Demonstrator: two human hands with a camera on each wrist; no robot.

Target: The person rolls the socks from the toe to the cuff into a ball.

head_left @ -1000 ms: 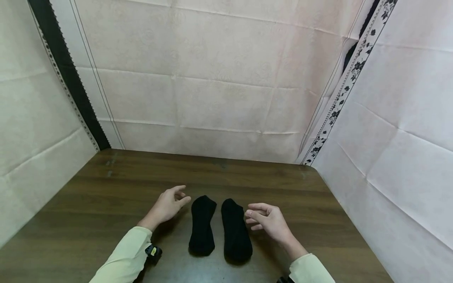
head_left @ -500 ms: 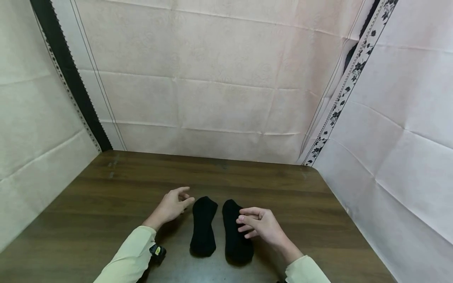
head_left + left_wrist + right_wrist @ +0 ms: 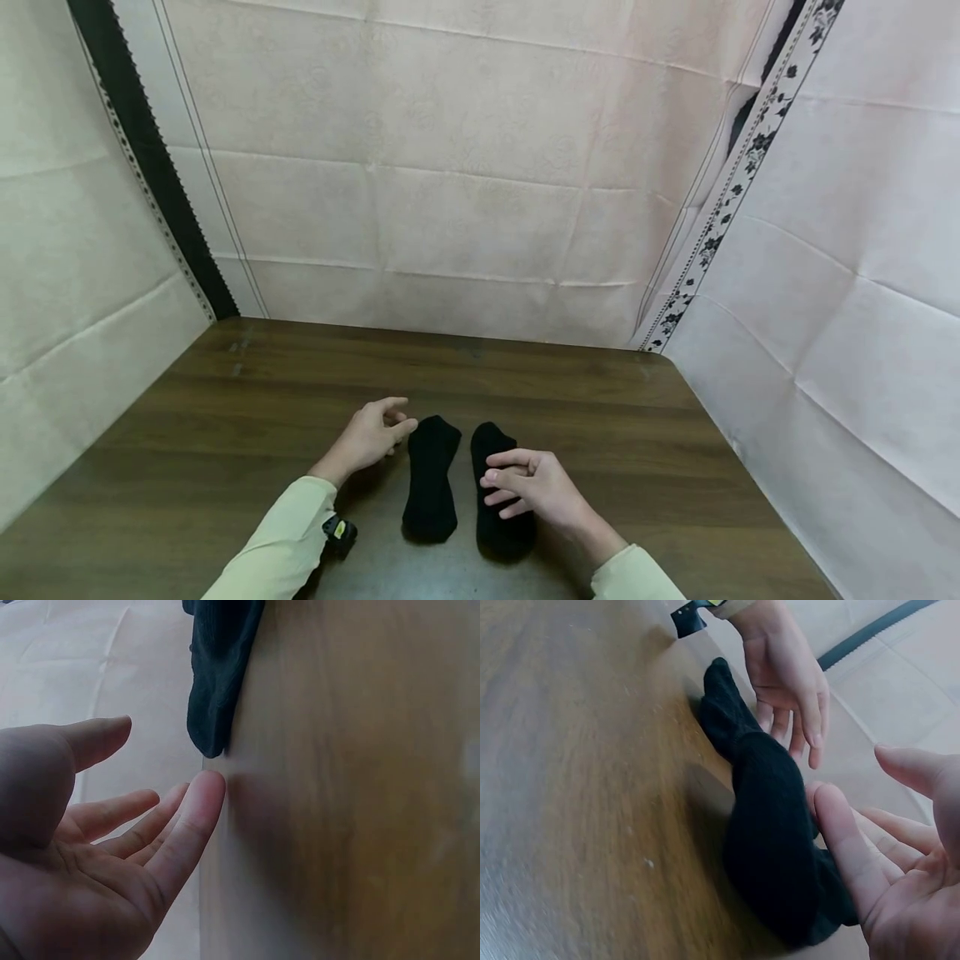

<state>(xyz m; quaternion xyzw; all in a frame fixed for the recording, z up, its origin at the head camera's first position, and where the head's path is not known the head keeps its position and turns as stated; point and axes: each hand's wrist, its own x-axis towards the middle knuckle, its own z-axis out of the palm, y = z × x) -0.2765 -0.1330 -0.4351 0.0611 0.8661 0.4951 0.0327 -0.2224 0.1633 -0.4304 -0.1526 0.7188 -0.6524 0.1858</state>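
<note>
Two black socks lie side by side on the wooden table, toes and openings running away from the body. My left hand [image 3: 369, 437] hovers beside the far end of the left sock [image 3: 431, 483], fingers loosely bent and holding nothing. In the left wrist view the fingertips [image 3: 206, 791] point at the tip of a black sock [image 3: 217, 682], a small gap between them. My right hand [image 3: 536, 487] overlaps the right sock [image 3: 504, 533] in the head view, its fingers relaxed and spread. The right wrist view has its fingertips [image 3: 831, 802] right at the sock's side [image 3: 772, 840].
The brown wooden table [image 3: 300, 367] extends beyond the socks to a pale cloth backdrop [image 3: 465, 217]. Cloth panels also stand at the left [image 3: 90, 250] and right [image 3: 840, 333]. A small black device [image 3: 341, 533] is strapped at the left wrist.
My right hand has moved leftward from beside the right sock to over it. The left hand has drifted slightly right, closer to the left sock. Both socks stay where they were.
</note>
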